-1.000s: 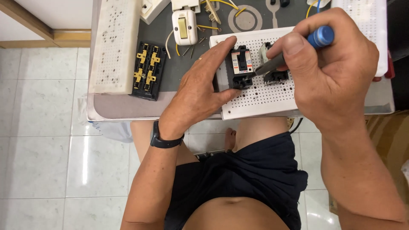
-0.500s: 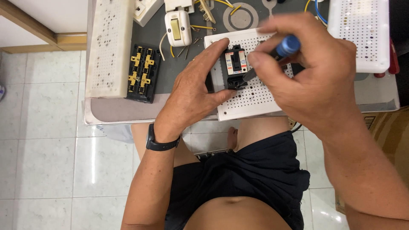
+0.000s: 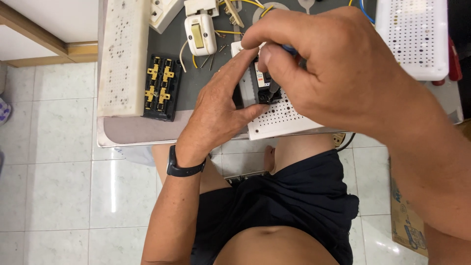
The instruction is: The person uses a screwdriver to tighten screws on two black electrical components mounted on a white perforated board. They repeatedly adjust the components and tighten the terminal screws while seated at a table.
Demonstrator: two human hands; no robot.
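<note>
My left hand (image 3: pixel 221 105) grips the left edge of a white perforated board (image 3: pixel 284 120) and the black electrical component (image 3: pixel 262 81) mounted on it, steadying both. My right hand (image 3: pixel 333 68) is closed around a blue-handled screwdriver (image 3: pixel 274 87), whose metal tip points down into the black component. Most of the screwdriver handle and the rest of the board are hidden under my right hand. A black watch sits on my left wrist.
On the grey table (image 3: pixel 147 130) lie a long white perforated board (image 3: pixel 122 54), a black block with brass terminals (image 3: pixel 162 87), a white switch (image 3: pixel 198 34), yellow wires (image 3: pixel 245 4) and another white perforated board (image 3: pixel 414 37). A cardboard box (image 3: pixel 407 225) stands on the tiled floor.
My right hand has moved left and down over the board, bringing the screwdriver tip onto the black component. My left hand keeps its hold.
</note>
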